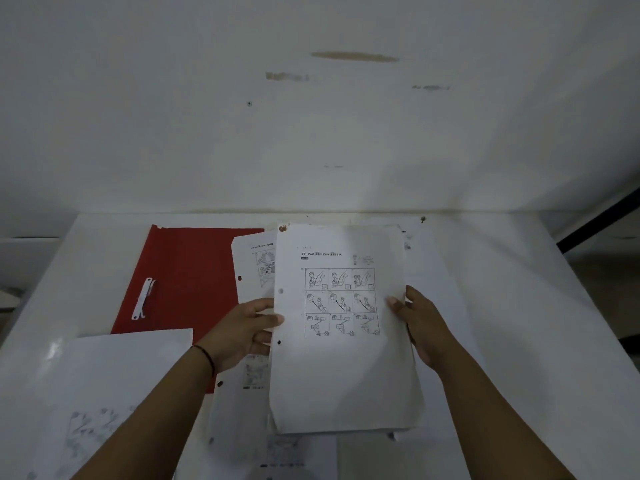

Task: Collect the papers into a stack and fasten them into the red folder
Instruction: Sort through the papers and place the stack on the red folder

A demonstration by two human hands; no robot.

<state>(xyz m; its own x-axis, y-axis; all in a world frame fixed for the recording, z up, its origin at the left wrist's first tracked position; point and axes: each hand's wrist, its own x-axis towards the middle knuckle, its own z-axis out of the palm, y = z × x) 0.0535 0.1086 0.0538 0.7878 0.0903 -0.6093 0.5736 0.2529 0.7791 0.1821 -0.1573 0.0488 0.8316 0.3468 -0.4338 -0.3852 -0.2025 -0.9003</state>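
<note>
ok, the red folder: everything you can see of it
The red folder lies open and flat on the white table, left of the held paper stack. It looks like thin matte card, with a small notch at its far left corner. A white fastener strip lies on its left part. Loose printed sheets overlap its right edge, another sheet covers its near edge, and the left hand hovers over its near right part.

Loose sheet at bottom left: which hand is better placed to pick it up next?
Probably the left. The left hand grips the stack on the side nearest the sheet and the folder. The right hand grips the far edge and would have to cross over the stack.
</note>
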